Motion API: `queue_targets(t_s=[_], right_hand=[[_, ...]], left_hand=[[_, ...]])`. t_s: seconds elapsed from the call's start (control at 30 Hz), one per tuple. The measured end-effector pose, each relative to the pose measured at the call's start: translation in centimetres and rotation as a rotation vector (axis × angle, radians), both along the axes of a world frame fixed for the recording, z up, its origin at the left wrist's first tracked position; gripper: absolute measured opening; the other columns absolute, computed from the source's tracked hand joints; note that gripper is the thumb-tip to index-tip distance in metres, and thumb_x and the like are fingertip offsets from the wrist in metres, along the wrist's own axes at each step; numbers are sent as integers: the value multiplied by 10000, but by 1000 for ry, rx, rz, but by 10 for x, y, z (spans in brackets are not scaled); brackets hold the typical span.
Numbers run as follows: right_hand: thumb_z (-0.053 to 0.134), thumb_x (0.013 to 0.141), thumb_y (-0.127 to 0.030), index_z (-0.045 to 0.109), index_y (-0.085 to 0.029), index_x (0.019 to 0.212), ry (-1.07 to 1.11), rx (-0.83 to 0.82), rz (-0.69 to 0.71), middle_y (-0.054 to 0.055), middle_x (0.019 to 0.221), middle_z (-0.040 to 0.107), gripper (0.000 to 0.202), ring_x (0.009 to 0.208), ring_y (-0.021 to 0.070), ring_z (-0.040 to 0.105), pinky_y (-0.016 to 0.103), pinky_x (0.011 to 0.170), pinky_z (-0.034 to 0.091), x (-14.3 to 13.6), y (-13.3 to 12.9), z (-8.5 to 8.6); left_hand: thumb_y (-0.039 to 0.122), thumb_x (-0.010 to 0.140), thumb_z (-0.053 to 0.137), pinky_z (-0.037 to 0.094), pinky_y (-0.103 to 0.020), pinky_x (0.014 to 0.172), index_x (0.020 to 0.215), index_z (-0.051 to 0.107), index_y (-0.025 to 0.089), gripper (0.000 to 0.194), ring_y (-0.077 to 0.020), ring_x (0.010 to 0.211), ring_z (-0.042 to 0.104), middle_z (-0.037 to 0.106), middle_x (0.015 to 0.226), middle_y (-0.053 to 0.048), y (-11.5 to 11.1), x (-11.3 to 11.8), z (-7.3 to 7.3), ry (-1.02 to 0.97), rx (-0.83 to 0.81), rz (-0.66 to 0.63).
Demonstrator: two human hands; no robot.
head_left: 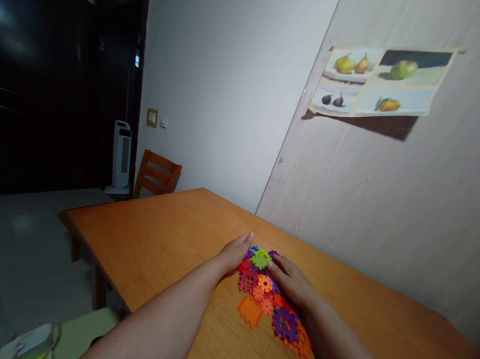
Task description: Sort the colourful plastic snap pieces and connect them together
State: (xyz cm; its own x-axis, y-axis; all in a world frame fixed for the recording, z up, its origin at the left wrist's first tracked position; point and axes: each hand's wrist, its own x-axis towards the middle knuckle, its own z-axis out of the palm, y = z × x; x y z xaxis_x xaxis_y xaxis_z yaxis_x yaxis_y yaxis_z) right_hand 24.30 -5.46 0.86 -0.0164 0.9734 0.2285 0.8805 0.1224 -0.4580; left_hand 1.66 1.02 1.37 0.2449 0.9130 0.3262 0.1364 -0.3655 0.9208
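Observation:
A pile of colourful plastic pieces with notched edges, some square and some gear-shaped, lies on the wooden table (159, 239). My left hand (234, 255) rests along the pile's left side, thumb raised, its other fingers partly hidden. On the right side my right hand (293, 280) lies over the pile's edge with its fingers apart, near a lime-green piece (260, 259). Closer to me are an orange square piece (250, 310), a purple square piece (285, 324) and an orange flower-shaped piece (265, 283). Neither hand visibly grips a piece.
The table meets a panelled wall on the right, where a sheet of fruit pictures (386, 83) hangs. A wooden chair (158, 173) stands at the far end, with a white tower fan (121, 156) behind it. A pale green seat (86, 335) is at lower left.

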Motion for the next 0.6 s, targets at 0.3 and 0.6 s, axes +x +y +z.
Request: queue_targets(t_s=[0.3, 0.6], right_hand=[[553, 898, -536, 628, -228, 1359, -24, -4, 222, 106, 1386, 625, 560, 1280, 257, 561, 422, 1117, 380, -31, -9, 7], [510, 898, -610, 614, -213, 1373, 176, 37, 139, 110, 1410, 607, 628, 1313, 282, 538, 460, 1148, 364, -13, -43, 20]], left_hand=[[736, 881, 398, 452, -348, 977, 1034, 740, 196, 657, -288, 1122, 636, 747, 1139, -108, 1, -1, 0, 100, 20, 46], [713, 894, 368, 438, -332, 768, 679, 638, 232, 592, -267, 792, 629, 693, 724, -65, 0, -9, 8, 280, 60, 215]])
